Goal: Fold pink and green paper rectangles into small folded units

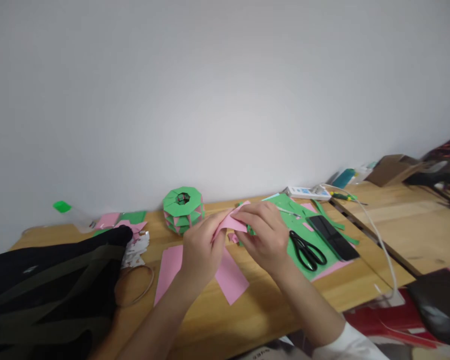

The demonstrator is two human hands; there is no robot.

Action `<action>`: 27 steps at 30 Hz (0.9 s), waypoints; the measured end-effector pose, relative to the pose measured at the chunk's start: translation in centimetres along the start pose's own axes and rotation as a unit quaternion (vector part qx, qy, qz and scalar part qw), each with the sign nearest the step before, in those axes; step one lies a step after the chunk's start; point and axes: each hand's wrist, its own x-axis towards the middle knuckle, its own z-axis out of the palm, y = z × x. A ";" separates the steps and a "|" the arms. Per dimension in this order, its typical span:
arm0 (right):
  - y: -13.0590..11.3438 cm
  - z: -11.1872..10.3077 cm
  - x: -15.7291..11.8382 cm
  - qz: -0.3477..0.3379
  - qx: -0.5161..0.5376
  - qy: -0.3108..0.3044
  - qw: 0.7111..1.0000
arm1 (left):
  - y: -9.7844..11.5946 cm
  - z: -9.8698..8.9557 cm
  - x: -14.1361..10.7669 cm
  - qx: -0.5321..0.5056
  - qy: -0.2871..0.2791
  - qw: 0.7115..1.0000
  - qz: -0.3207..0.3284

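Above the middle of the wooden table, a piece of pink paper (230,223) is bent between my two hands. My left hand (203,244) pinches its left side, fingers closed. On its right side my right hand (264,231) grips the paper with thumb and fingertips. More pink paper (232,280) lies flat on the table below my hands. Just behind my left hand stands a round green and pink folded-paper model (183,210). Small green and pink bits behind my hands are partly hidden.
Black-handled scissors (308,252) and a dark phone (332,236) rest on green sheets (285,204) at right. A power strip (308,193) with a white cable stands against the wall. Dark cloth (52,285) covers the left side, beside white paper scraps (137,250).
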 end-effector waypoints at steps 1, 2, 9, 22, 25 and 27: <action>0.0 0.1 -0.1 0.007 -0.001 0.011 1.000 | 0.1 0.0 0.1 -0.002 -0.003 1.000 -0.006; -0.1 0.3 -0.2 0.012 -0.003 0.021 1.000 | 0.2 0.1 0.2 -0.003 -0.005 1.000 -0.012; -0.2 0.7 0.1 0.015 0.011 0.026 0.999 | 0.2 -0.4 0.4 0.006 -0.004 1.000 -0.017; 0.3 1.9 -0.1 0.071 0.060 -0.026 0.995 | -1.1 -0.2 0.2 -0.094 -0.011 0.993 -0.076; 0.6 2.2 -0.1 0.082 0.061 -0.021 0.995 | -0.8 -0.6 0.4 -0.249 -0.070 0.949 -0.182; 0.8 2.2 0.0 0.100 0.061 -0.024 0.993 | -0.9 -1.0 0.8 -0.371 -0.120 0.889 -0.241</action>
